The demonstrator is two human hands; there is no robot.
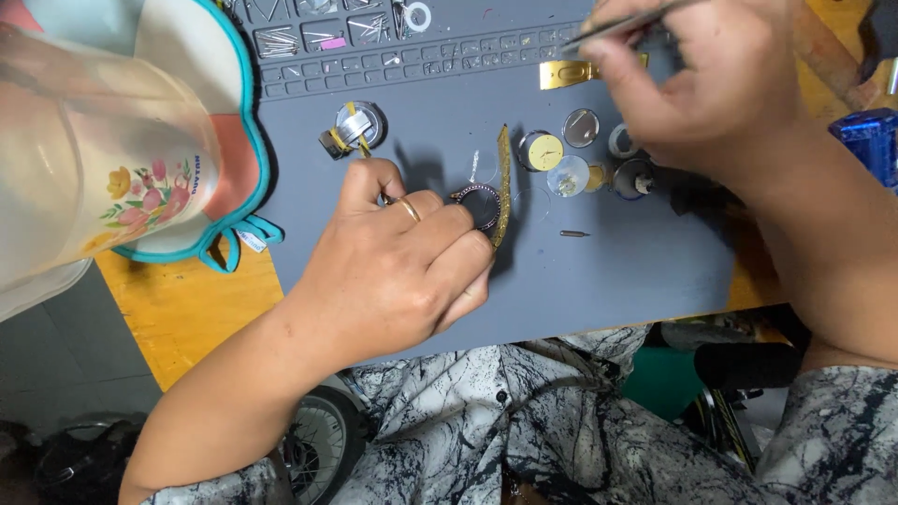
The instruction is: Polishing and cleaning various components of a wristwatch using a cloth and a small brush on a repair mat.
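- Head view: left hand (398,271) rests mid-mat, fingers curled and pressing a round watch case (480,203) with its gold-coloured strap (503,182) onto the grey work mat (617,271).
- Right hand (711,79), near the mat's far right edge, pinches slim tweezers (622,23).
- Yellow dial (543,151) and small round parts (582,127) lie between the hands.
- Floral plastic jug (103,168) stands beyond the mat's left edge.

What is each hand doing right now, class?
Left hand: fingers closed on the watch case.
Right hand: fingers closed on tweezers.
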